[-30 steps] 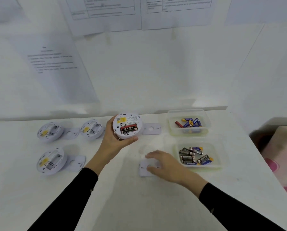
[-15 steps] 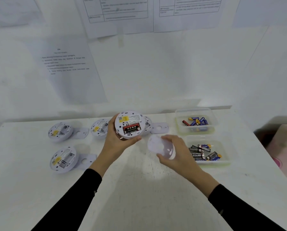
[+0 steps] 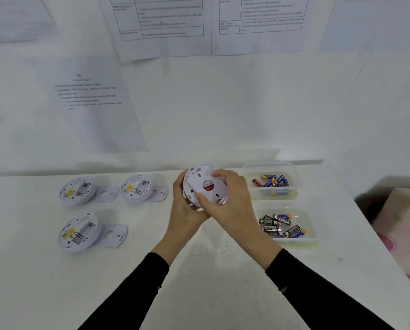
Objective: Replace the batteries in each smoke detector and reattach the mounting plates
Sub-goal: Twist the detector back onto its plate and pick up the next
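White plastic makes up nearly every part shown. Above the middle of the white surface (image 3: 211, 294), toward its far edge, the left hand (image 3: 187, 217) grips a round white plastic smoke detector (image 3: 186, 195) from behind. Its fingers (image 3: 177, 186) are curled round the left rim, and the unit is tilted toward the camera. The right hand (image 3: 232, 201) holds a flat round white mounting plate (image 3: 206, 176) against the detector's back. Its fingers are curled over the plate's upper rim and its thumb presses near the lower edge. Red shows through the plate's centre hole. Whether the plate has locked cannot be told.

Toward the left edge lie three more white detectors, backs up: the far-left unit (image 3: 76, 191), the far-middle unit (image 3: 137, 188) and the near-left unit (image 3: 79, 231). Their battery bays look empty, though the view is soft. Just right of each sits a loose white plate (image 3: 110, 194), touching or tucked under it.

Toward the right edge stand two clear plastic tubs. The far tub (image 3: 294, 184) holds blue and red batteries (image 3: 273, 181); the near tub (image 3: 312, 229) holds mostly black batteries (image 3: 276, 225). Which set is fresh cannot be told.

Progress, as judged: the held detector is at its closing step, plate on. The other three seemingly need both batteries and plates, so most of the work remains.
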Available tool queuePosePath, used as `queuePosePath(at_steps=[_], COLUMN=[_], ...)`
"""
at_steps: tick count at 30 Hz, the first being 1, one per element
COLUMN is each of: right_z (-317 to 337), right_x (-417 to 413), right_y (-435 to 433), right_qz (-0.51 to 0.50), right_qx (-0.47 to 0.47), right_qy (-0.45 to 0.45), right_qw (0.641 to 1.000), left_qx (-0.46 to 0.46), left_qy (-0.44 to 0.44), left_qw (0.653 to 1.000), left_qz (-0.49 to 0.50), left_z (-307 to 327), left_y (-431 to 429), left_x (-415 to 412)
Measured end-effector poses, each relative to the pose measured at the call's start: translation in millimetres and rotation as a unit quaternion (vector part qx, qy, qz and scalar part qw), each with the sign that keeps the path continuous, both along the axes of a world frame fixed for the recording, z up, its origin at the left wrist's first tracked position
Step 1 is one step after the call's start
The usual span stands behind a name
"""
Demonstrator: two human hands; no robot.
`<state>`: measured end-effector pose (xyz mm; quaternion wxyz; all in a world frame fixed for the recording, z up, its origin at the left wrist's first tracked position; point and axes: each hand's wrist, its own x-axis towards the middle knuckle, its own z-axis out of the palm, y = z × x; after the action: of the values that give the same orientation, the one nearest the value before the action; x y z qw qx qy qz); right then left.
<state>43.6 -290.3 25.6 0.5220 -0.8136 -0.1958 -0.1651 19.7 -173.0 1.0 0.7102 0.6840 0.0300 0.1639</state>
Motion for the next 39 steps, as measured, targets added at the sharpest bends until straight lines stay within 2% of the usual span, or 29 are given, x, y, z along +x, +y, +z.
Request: queuePosePath(at_steps=[10,14,17,19,21,22,25,28,29,31,33,35,39], right_z=[-8.2,-5.4,2.8,9.7,14.3,15.6,15.7,13.0,12.1,13.5,13.2,14.6,14.6], right_x=[14.8,19.2,25.1,30.2,33.2,33.1,29.1,31.6,34.8,42.0,50.1,55.6,64.2], right_y=[1.0,-2.8,-16.2,-26.4,-31.2,-32.0,-32.7,-37.8,-40.2,-45.3,-51.0,-55.8,-61.3], right_qz=[-0.057,-0.046,0.02,0.066,0.085,0.087,0.091,0.087,0.085,0.11,0.153,0.183,0.208], right_qx=[-0.04,-0.059,-0.041,-0.031,-0.047,-0.062,-0.062,0.008,0.037,0.108,0.181,0.212,0.196], right_qy=[-0.029,-0.027,0.039,0.097,0.11,0.104,0.089,0.076,0.109,0.257,0.393,0.438,0.447], right_qw=[0.997,0.997,0.998,0.993,0.989,0.989,0.99,0.993,0.99,0.954,0.888,0.854,0.848], left_qx=[0.023,0.016,-0.062,-0.201,-0.322,-0.327,-0.247,-0.2,-0.196,-0.19,-0.186,-0.191,-0.191], left_qy=[-0.03,-0.002,0.051,0.078,0.099,0.105,0.113,0.103,0.102,0.101,0.1,0.1,0.103], left_qw=[0.999,0.999,0.991,0.965,0.928,0.926,0.955,0.971,0.972,0.973,0.974,0.973,0.971], left_qz=[0.037,-0.028,-0.11,-0.147,-0.16,-0.157,-0.117,-0.083,-0.082,-0.079,-0.079,-0.083,-0.095], left_z=[-5.4,-4.3,-0.9,3.8,8.8,11.2,11.6,9.9,9.7,9.2,9.5,8.8,9.2], left_y=[-14.7,-13.4,0.7,9.3,11.6,10.2,4.6,5.3,5.7,6.3,6.1,6.8,7.6], left_x=[8.6,10.6,10.8,12.4,13.4,14.0,18.1,21.6,22.4,22.6,23.9,24.9,24.7])
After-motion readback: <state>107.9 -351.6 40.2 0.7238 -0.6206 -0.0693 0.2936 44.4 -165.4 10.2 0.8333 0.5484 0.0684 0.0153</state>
